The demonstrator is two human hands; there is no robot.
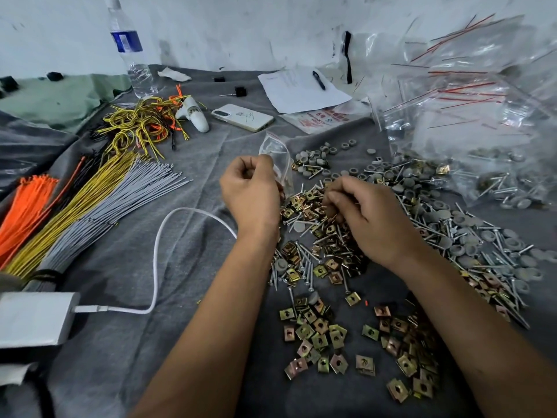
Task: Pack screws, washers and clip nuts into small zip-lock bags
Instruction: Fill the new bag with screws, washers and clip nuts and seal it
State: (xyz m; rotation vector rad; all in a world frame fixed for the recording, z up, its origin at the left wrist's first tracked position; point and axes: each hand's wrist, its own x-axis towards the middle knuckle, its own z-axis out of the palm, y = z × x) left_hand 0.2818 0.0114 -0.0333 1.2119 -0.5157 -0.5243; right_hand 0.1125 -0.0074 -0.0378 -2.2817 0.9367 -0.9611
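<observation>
Small clear zip-lock bag (pixel 277 158) held upright, mouth up; brass clip nuts (pixel 325 333), silver screws (pixel 470 233) and grey washers (pixel 316 155) strewn loose beside it.

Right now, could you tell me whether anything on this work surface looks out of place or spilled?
Nothing is damaged. Screws, grey washers and clip nuts lie loose in mixed heaps on the grey cloth, unsorted. A phone and water bottle sit among the supplies.

Grey cloth (pixel 187 182) carries loose screws (pixel 488 251), clip nuts (pixel 319 336), grey washers (pixel 316 155), bundled cable ties (pixel 90 191), a phone (pixel 242 117), papers (pixel 301 89), a water bottle (pixel 132 52), a white charger (pixel 33 318), piled zip-lock bags (pixel 470 95)
</observation>
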